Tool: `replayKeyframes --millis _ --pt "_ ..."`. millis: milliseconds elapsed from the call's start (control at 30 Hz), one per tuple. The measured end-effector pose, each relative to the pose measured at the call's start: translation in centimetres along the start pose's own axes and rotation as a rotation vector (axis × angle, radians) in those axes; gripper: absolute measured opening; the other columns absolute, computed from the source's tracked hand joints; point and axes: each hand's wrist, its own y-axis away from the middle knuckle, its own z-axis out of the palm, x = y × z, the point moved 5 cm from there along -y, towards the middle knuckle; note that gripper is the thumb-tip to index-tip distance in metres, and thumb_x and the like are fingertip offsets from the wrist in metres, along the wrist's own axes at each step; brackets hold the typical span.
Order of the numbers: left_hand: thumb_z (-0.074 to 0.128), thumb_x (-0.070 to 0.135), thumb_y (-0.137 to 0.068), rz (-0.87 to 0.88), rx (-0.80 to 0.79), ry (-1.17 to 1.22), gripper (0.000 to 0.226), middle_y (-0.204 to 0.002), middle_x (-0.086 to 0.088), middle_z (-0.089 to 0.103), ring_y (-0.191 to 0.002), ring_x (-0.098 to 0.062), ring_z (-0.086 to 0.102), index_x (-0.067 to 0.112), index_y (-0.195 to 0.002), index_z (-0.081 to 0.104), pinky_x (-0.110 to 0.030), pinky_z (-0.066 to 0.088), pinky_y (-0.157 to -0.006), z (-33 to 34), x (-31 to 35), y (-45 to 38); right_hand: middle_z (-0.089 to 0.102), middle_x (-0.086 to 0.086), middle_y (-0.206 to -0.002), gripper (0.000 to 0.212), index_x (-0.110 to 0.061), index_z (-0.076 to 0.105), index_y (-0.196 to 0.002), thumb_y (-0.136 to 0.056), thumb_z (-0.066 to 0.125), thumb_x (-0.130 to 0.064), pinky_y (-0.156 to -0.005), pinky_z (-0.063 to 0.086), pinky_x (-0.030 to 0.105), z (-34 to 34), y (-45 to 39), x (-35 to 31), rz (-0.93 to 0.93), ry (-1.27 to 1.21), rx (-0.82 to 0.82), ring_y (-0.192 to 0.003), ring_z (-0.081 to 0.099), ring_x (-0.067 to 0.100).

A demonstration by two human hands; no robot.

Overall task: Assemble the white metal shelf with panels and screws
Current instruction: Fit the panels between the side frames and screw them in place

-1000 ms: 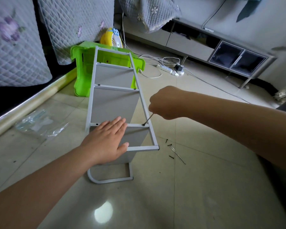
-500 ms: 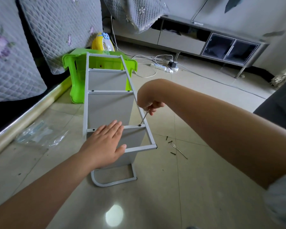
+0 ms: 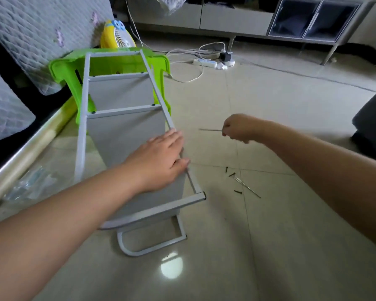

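Observation:
The white metal shelf (image 3: 126, 124) lies on its side on the tiled floor, its far end leaning on a green plastic stool (image 3: 109, 66). My left hand (image 3: 159, 161) rests flat on the frame's right rail, fingers straight, thumb against the rail. Off to the right of the shelf, my right hand (image 3: 237, 128) pinches a thin metal key tool (image 3: 211, 129), held level above the floor with its tip pointing left. Several black screws (image 3: 231, 174) and a second thin key (image 3: 248, 187) lie on the floor right of the shelf's near end.
A yellow desk fan (image 3: 118, 36) stands behind the stool. A power strip (image 3: 205, 63) with white cables lies further back, in front of a low grey cabinet (image 3: 269, 20). Clear plastic bags (image 3: 30, 185) lie at left beside a quilted mattress (image 3: 41, 35). A dark object (image 3: 373, 122) sits at right.
My right hand lifted the key tool off the frame's screw hole and drew it right, away from the shelf. My left hand slid from the panel to the right rail. The view tilted down.

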Motion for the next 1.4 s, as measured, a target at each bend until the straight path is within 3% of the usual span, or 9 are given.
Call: replayKeyframes --millis 133,233,500,667,833,967,1200,1300,1400 --pt "0.024 0.036 -0.1 0.027 0.002 0.048 0.06 -0.157 -0.005 -0.002 -0.144 -0.013 -0.004 0.007 -0.148 0.005 -0.027 0.002 -0.115 -0.1 1.2 -5.1 0.054 0.019 -0.122 0.031 0.004 0.05 -0.119 -0.094 0.034 -0.006 -0.083 0.044 0.031 8.5 -2.8 4.4 0.071 0.072 -0.051 -0.108 0.054 0.031" --pt "0.025 0.038 -0.099 0.001 0.017 0.055 0.063 -0.157 -0.005 -0.005 -0.144 -0.014 -0.007 0.007 -0.148 0.001 -0.028 -0.002 -0.114 0.4 1.2 -6.6 0.05 0.017 -0.128 0.034 0.003 0.042 -0.125 -0.092 0.034 -0.001 -0.091 0.044 0.034 14.8 -3.0 6.7 0.122 0.139 -0.157 -0.117 0.051 0.031" --pt "0.027 0.047 -0.096 -0.11 -0.03 0.036 0.073 -0.157 -0.005 -0.01 -0.144 -0.015 -0.012 0.007 -0.148 -0.004 -0.03 -0.009 -0.114 0.5 -0.2 -8.0 0.052 0.01 -0.129 0.034 -0.004 0.045 -0.125 -0.091 0.043 -0.004 -0.094 0.044 0.031 22.5 -4.1 7.2 0.227 0.078 -0.249 -0.12 0.051 0.027" --pt "0.032 0.046 -0.095 -0.131 -0.034 0.025 0.076 -0.156 -0.006 -0.01 -0.143 -0.016 -0.013 0.006 -0.148 -0.005 -0.03 -0.01 -0.114 0.6 -0.3 -8.6 0.048 0.011 -0.133 0.037 -0.004 0.045 -0.128 -0.094 0.031 -0.003 -0.098 0.04 0.033 24.6 -4.5 7.5 0.24 0.067 -0.283 -0.124 0.046 0.028" --pt "0.031 0.042 -0.096 -0.129 -0.017 0.036 0.074 -0.156 -0.005 -0.014 -0.143 -0.015 -0.015 0.007 -0.147 -0.008 -0.029 -0.012 -0.113 0.6 -0.4 -8.6 0.053 0.012 -0.123 0.033 -0.005 0.05 -0.117 -0.095 0.036 -0.025 -0.087 0.043 0.03 23.4 -5.1 9.3 0.231 -0.008 -0.193 -0.114 0.052 0.027" --pt "0.032 0.04 -0.096 -0.126 -0.003 0.046 0.073 -0.156 -0.005 -0.013 -0.143 -0.015 -0.016 0.008 -0.148 -0.008 -0.028 -0.012 -0.113 0.7 -0.3 -8.7 0.044 0.012 -0.126 0.025 -0.003 0.044 -0.117 -0.094 0.037 -0.01 -0.089 0.042 0.034 21.6 -6.0 11.7 0.238 0.041 -0.029 -0.119 0.043 0.029" --pt "0.033 0.039 -0.096 -0.128 0.007 0.045 0.073 -0.156 -0.004 -0.013 -0.143 -0.014 -0.015 0.008 -0.148 -0.008 -0.029 -0.012 -0.113 0.8 -0.4 -8.7 0.046 0.012 -0.127 0.029 -0.003 0.045 -0.12 -0.092 0.039 -0.006 -0.094 0.042 0.032 23.1 -6.3 12.1 0.233 0.153 -0.149 -0.12 0.047 0.027" --pt "0.032 0.038 -0.096 -0.134 0.014 0.044 0.073 -0.156 -0.004 -0.014 -0.143 -0.014 -0.016 0.008 -0.148 -0.009 -0.028 -0.013 -0.113 0.8 -0.6 -8.8 0.05 0.012 -0.125 0.032 -0.003 0.046 -0.119 -0.088 0.048 -0.008 -0.091 0.044 0.032 22.7 -6.8 11.2 0.24 0.153 -0.156 -0.117 0.051 0.027" --pt "0.032 0.038 -0.096 -0.136 0.016 0.042 0.072 -0.156 -0.005 -0.013 -0.143 -0.015 -0.015 0.008 -0.148 -0.008 -0.029 -0.012 -0.113 0.8 -0.6 -8.8 0.054 0.012 -0.124 0.029 -0.003 0.048 -0.118 -0.09 0.041 -0.004 -0.09 0.045 0.031 20.9 -7.4 10.5 0.221 0.16 -0.09 -0.114 0.054 0.027"
